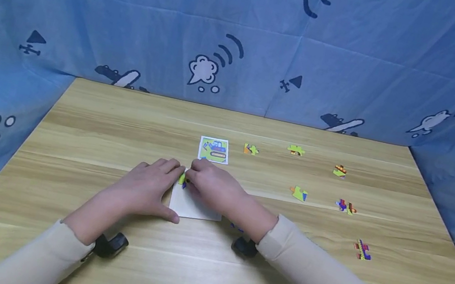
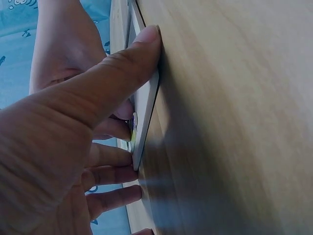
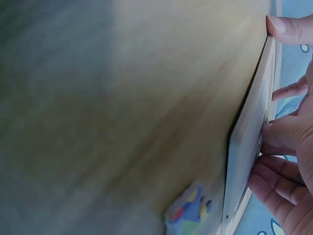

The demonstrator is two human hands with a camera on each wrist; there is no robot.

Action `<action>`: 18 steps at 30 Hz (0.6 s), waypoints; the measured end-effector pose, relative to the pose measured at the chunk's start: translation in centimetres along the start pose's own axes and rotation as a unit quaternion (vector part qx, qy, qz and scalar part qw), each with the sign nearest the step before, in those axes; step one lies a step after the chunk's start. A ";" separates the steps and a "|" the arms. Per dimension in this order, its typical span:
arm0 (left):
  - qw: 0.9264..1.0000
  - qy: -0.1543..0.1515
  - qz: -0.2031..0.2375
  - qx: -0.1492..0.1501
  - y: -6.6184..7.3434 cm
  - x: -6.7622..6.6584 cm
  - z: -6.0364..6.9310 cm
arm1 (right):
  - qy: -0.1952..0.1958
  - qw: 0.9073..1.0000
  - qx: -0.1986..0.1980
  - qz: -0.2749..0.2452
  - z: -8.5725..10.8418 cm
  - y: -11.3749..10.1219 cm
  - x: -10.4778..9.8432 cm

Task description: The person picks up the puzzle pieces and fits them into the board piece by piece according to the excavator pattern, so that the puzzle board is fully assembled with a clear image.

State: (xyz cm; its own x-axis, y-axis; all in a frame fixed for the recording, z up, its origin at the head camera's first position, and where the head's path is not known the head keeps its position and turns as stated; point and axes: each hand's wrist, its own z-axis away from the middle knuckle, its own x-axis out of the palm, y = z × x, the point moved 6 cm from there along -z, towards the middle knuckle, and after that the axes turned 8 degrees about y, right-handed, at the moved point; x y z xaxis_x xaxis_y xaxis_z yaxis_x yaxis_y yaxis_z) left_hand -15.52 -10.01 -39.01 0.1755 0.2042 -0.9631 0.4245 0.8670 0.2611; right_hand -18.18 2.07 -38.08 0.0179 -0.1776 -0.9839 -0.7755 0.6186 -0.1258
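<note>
Head view, left hand: our left hand (image 1: 149,189) rests along the left side of a white board (image 1: 195,208), thumb and fingers apart.
Head view, right hand: our right hand (image 1: 215,188) reaches over the board with its grip curled, fingertips at a green puzzle piece (image 1: 182,178) near the upper left corner.
Head view, table: on the wooden table (image 1: 122,118) we see a picture card (image 1: 214,150) with a digger beyond the board, and six loose pieces (image 1: 298,193) to the right; a blue piece (image 1: 236,226) lies mostly hidden beneath our right forearm.
Left wrist view, board edge: we get the side-on look the head view lacks: our left thumb against the board's near edge, the other fingers by its far corner, and the right grip together, thumb and finger pinching the green piece against the board.
Right wrist view, blue piece: here it shows more fully, blurred, with red and yellow patches, just beside the board.
Right wrist view, board: we also spot a small dark dot near its corner.
</note>
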 end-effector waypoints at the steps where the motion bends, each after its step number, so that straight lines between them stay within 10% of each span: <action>1: 1.000 0.000 0.000 0.000 0.0 0.0 0.0 | 0.000 1.000 0.001 -0.002 0.0 0.0 0.0; 18: 1.000 -0.004 -0.002 0.004 0.1 0.0 -0.1 | -0.002 1.000 0.014 -0.024 0.0 0.1 0.2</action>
State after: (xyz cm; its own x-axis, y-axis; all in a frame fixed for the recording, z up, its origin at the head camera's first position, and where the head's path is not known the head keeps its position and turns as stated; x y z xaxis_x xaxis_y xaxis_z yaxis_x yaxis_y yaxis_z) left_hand -15.55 -9.91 -38.96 0.1809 0.1961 -0.9637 0.4317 0.8646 0.2570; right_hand -18.27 2.05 -38.31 0.0569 -0.2035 -0.9774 -0.7556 0.6311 -0.1754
